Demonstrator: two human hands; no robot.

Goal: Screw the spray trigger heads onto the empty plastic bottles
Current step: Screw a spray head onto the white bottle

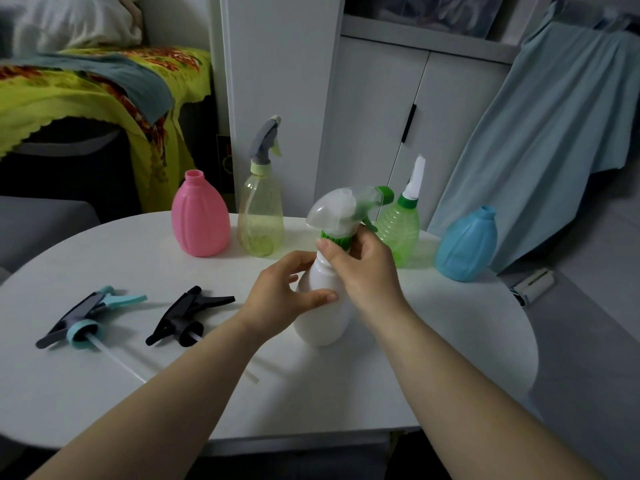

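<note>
A white bottle (323, 320) stands upright on the white table (104, 393), near its middle. My left hand (284, 299) wraps around its body. My right hand (363, 268) pinches the green collar (334, 239) of a translucent white and green trigger head (346, 209) that sits on the bottle's neck. Two loose trigger heads lie at the left: a grey and teal one (86, 317) and a black one (187, 317), each with a clear dip tube. An open pink bottle (201, 220) and an open blue bottle (465, 245) stand at the back.
A yellowish clear bottle (260, 220) with a grey trigger head stands beside the pink one. A green ribbed bottle (398, 230) with a white pointed nozzle stands behind my right hand. White cabinets and a hanging blue cloth (554, 133) rise behind the table.
</note>
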